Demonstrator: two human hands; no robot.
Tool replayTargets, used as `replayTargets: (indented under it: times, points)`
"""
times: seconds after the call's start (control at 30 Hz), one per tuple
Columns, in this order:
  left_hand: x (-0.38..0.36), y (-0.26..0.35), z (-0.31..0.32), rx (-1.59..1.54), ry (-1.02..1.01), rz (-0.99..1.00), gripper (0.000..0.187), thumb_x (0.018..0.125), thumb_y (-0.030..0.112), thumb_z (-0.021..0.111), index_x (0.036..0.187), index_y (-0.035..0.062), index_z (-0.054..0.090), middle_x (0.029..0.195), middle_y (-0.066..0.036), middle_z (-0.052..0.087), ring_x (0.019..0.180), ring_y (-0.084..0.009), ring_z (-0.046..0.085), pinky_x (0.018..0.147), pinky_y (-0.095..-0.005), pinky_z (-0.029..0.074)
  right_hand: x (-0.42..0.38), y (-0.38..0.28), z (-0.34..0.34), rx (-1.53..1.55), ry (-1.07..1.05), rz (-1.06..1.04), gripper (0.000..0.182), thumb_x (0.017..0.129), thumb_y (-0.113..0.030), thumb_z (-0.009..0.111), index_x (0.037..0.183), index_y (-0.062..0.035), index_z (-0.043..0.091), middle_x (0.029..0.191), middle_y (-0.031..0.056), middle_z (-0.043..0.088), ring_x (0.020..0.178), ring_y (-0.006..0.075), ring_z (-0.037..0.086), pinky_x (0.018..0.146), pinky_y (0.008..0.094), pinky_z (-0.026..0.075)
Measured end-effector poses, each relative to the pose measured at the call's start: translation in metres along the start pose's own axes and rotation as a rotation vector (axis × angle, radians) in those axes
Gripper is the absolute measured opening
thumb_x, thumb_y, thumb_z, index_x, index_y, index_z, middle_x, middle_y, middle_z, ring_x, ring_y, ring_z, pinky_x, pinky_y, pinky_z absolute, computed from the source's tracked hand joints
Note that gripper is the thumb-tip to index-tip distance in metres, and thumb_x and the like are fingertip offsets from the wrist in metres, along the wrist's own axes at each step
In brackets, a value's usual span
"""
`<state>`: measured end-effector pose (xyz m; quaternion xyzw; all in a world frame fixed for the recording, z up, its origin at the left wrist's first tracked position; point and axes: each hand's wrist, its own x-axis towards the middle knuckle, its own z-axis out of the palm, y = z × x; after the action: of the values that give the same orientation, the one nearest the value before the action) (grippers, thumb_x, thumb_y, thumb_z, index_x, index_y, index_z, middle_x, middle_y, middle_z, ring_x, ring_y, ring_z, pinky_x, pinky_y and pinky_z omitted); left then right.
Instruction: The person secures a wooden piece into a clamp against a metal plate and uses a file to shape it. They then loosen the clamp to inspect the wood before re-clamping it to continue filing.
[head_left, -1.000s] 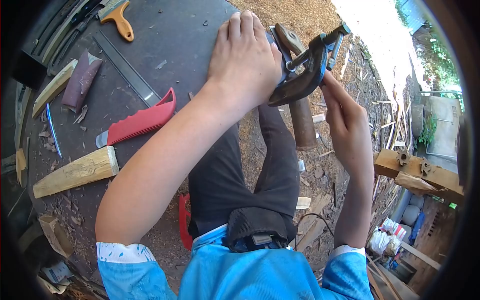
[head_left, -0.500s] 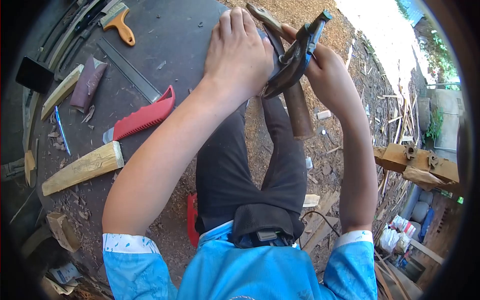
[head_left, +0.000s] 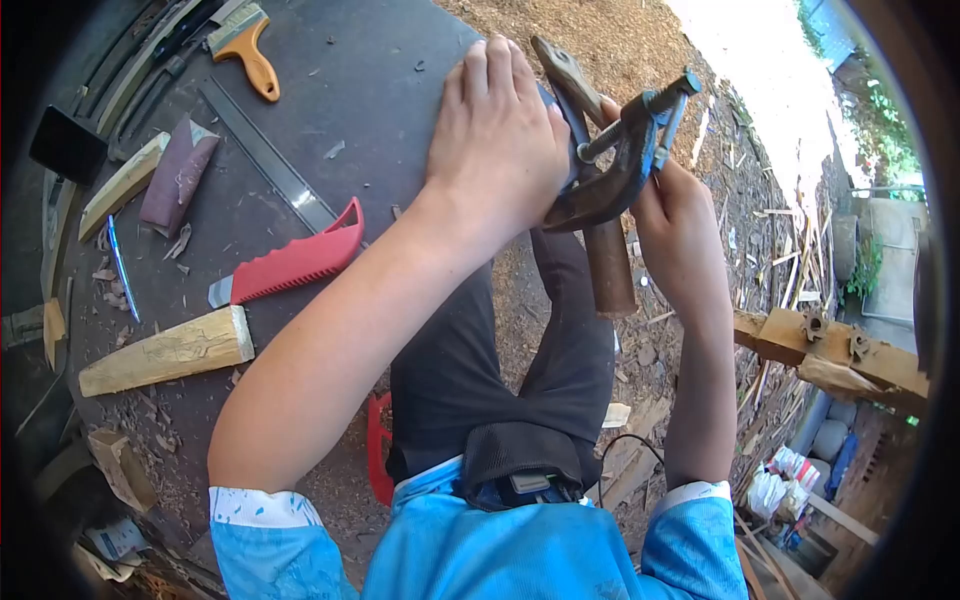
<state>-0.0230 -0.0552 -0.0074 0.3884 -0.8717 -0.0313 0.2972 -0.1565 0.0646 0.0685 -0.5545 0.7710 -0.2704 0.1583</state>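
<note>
My right hand (head_left: 678,215) is closed at a dark C-clamp (head_left: 600,195), its fingers around the screw end. The clamp sits at the right edge of the dark worktable (head_left: 370,110). A weathered wooden piece (head_left: 562,70) slants out beyond my left hand, and a round brown wooden rod (head_left: 611,275) hangs below the clamp. My left hand (head_left: 500,135) presses down at the table edge beside the clamp, fingers together and bent; what lies under them is hidden.
On the table lie a red-handled cutter (head_left: 295,262), a metal ruler (head_left: 270,155), an orange-handled brush (head_left: 245,55), a pen (head_left: 123,268), a sandpaper-wrapped block (head_left: 180,180) and a wooden wedge (head_left: 170,350). A wooden beam (head_left: 850,350) stands at the right, above scrap-strewn ground.
The clamp has turned and shifted slightly right and down in view, with my right hand. My left hand and the table items also sit slightly lower and farther right.
</note>
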Motion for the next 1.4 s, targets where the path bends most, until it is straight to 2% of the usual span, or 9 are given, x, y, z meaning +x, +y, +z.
replayTargets:
  times: [0.27, 0.4, 0.5, 0.77, 0.97, 1.17, 1.2, 1.27, 1.4]
  points:
    - [-0.003, 0.000, 0.000, 0.009, -0.016, -0.003, 0.063, 0.107, 0.030, 0.048, 0.149, -0.0177, 0.041, 0.153, -0.031, 0.045, 0.148, -0.0418, 0.038, 0.124, -0.0509, 0.032, -0.034, 0.012, -0.010, 0.000, 0.098, -0.168, 0.036, 0.109, -0.010, 0.052, 0.141, -0.0009, 0.065, 0.118, 0.0238, 0.076, 0.107, 0.0370, 0.077, 0.092, 0.0456, 0.057]
    - [0.000, -0.001, 0.000, -0.035, 0.003, -0.001, 0.064, 0.107, 0.029, 0.049, 0.150, -0.0173, 0.041, 0.153, -0.031, 0.045, 0.148, -0.0424, 0.038, 0.124, -0.0514, 0.032, 0.019, -0.019, -0.012, -0.137, -0.226, 0.209, 0.040, 0.111, -0.015, 0.050, 0.148, -0.0109, 0.063, 0.127, 0.0229, 0.074, 0.121, 0.0342, 0.072, 0.100, 0.0455, 0.055]
    - [-0.001, -0.002, 0.000, -0.013, -0.010, 0.008, 0.065, 0.107, 0.029, 0.051, 0.151, -0.0170, 0.040, 0.153, -0.031, 0.044, 0.149, -0.0429, 0.038, 0.125, -0.0514, 0.032, -0.018, 0.018, -0.008, 0.032, 0.060, -0.159, 0.039, 0.111, -0.015, 0.051, 0.147, -0.0107, 0.064, 0.124, 0.0236, 0.075, 0.116, 0.0356, 0.074, 0.097, 0.0459, 0.055]
    - [-0.002, -0.002, -0.001, 0.007, -0.033, 0.011, 0.067, 0.106, 0.031, 0.052, 0.151, -0.0172, 0.039, 0.155, -0.030, 0.041, 0.151, -0.0424, 0.035, 0.126, -0.0515, 0.030, 0.031, 0.001, -0.007, -0.123, -0.150, 0.070, 0.038, 0.109, -0.017, 0.053, 0.143, -0.0051, 0.064, 0.119, 0.0262, 0.075, 0.112, 0.0428, 0.072, 0.096, 0.0473, 0.056]
    - [-0.003, 0.000, 0.001, 0.000, -0.042, 0.005, 0.068, 0.105, 0.030, 0.052, 0.150, -0.0190, 0.039, 0.154, -0.030, 0.043, 0.149, -0.0418, 0.036, 0.125, -0.0507, 0.031, -0.040, 0.005, -0.016, 0.010, 0.006, -0.032, 0.038, 0.110, -0.021, 0.051, 0.142, -0.0072, 0.066, 0.118, 0.0252, 0.076, 0.110, 0.0431, 0.073, 0.095, 0.0487, 0.057]
    - [-0.004, -0.004, 0.001, -0.014, 0.007, 0.028, 0.066, 0.104, 0.027, 0.049, 0.147, -0.0224, 0.039, 0.152, -0.032, 0.044, 0.147, -0.0424, 0.038, 0.124, -0.0502, 0.032, 0.017, 0.016, -0.002, -0.022, -0.065, -0.060, 0.039, 0.110, -0.018, 0.050, 0.145, -0.0065, 0.063, 0.107, 0.0274, 0.075, 0.094, 0.0455, 0.073, 0.083, 0.0534, 0.053]
    - [-0.003, -0.005, 0.003, -0.014, 0.008, 0.029, 0.066, 0.104, 0.027, 0.049, 0.147, -0.0223, 0.039, 0.152, -0.032, 0.044, 0.147, -0.0426, 0.038, 0.124, -0.0504, 0.032, -0.008, 0.020, -0.005, -0.001, 0.083, -0.185, 0.040, 0.110, -0.018, 0.050, 0.148, -0.0087, 0.063, 0.099, 0.0244, 0.076, 0.080, 0.0352, 0.074, 0.074, 0.0470, 0.054]
    - [0.004, -0.005, 0.003, -0.006, 0.001, 0.027, 0.065, 0.105, 0.027, 0.048, 0.147, -0.0218, 0.039, 0.153, -0.032, 0.043, 0.147, -0.0433, 0.038, 0.124, -0.0510, 0.032, -0.066, 0.008, -0.050, 0.041, -0.101, 0.118, 0.040, 0.112, -0.020, 0.050, 0.148, -0.0109, 0.065, 0.079, 0.0127, 0.072, 0.061, 0.0160, 0.061, 0.060, 0.0338, 0.048]
    - [0.003, -0.010, 0.006, 0.053, -0.054, 0.106, 0.062, 0.106, 0.026, 0.046, 0.148, -0.0182, 0.041, 0.153, -0.032, 0.043, 0.147, -0.0446, 0.038, 0.125, -0.0519, 0.031, -0.155, 0.039, -0.075, 0.524, -0.040, 0.446, 0.045, 0.115, -0.027, 0.049, 0.157, -0.0116, 0.055, 0.067, -0.0050, 0.045, 0.054, 0.0026, 0.035, 0.050, 0.0235, 0.030]
